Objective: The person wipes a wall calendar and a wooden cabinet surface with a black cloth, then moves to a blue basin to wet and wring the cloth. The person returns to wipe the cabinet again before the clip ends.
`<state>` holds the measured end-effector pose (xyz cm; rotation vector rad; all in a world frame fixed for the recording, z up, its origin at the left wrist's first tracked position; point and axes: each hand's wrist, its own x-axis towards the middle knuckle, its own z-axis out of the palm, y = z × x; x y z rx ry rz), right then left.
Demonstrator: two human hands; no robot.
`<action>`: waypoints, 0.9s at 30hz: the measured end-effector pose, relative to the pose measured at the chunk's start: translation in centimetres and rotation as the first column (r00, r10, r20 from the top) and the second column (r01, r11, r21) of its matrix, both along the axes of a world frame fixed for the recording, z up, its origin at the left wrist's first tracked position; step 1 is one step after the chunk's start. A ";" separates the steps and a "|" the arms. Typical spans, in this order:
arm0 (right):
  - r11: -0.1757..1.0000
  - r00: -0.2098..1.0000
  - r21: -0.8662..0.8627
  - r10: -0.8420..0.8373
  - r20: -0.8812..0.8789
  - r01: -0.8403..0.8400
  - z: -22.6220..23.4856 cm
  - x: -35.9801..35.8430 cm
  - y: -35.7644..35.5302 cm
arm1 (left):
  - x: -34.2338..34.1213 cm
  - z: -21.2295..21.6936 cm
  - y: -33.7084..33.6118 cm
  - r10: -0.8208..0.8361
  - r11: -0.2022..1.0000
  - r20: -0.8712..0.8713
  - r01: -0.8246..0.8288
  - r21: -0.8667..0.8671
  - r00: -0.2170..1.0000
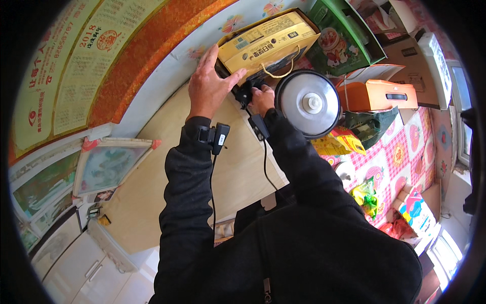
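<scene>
- Head view: my left hand [206, 86], thumb and fingers apart, is at the yellow box [271, 44], by the worktop's [152, 202] far edge.
- My right hand [262, 100] meets a black object [244, 95]; whether clamped, I cannot tell.
- Hazard: rightward pushing could jam the box against the green carton [336, 43]; trailing cords [265, 157] could snag.
- Obstruction: lidded pot [293, 104] beside my right hand.

Yellow rectangular cardboard carton [268, 44] with a looped cord handle [276, 77]; small black object [244, 96] just beside its near left corner.
Carton sits slanted, right end higher in view, dark printing on yellow face, cord on near side. Black object partly hidden, exact form unclear.
</scene>
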<state>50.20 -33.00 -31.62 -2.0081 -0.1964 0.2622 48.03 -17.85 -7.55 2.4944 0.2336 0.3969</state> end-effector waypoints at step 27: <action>0.776 0.854 0.470 -0.513 0.082 0.421 14.3 4.7 -5.2 | -0.1 0.9 -0.4 -0.014 0.999 -0.037 0.013 -0.032 0.999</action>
